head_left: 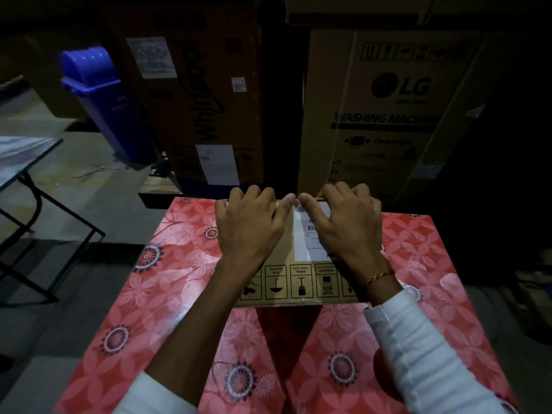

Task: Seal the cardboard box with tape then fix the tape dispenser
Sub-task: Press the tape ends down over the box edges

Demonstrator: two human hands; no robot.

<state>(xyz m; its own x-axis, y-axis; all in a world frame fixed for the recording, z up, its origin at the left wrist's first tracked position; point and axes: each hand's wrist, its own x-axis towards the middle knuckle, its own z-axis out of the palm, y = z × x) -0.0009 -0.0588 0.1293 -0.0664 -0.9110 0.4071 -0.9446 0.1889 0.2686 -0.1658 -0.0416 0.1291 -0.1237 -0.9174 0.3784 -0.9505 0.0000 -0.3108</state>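
A small brown cardboard box lies on a table covered with a red floral cloth. It carries a white label and a row of handling symbols along its near side. My left hand and my right hand both rest palm-down on the box top, fingers curled over its far edge, thumbs nearly touching at the middle. A clear strip that may be tape runs over the label between my hands; this is hard to tell in the dim light. No tape dispenser is in view.
Large cartons stand just beyond the table: an LG washing machine box at right and another appliance box at left. A blue swing-lid bin leans further left. A folding table stands at the left edge.
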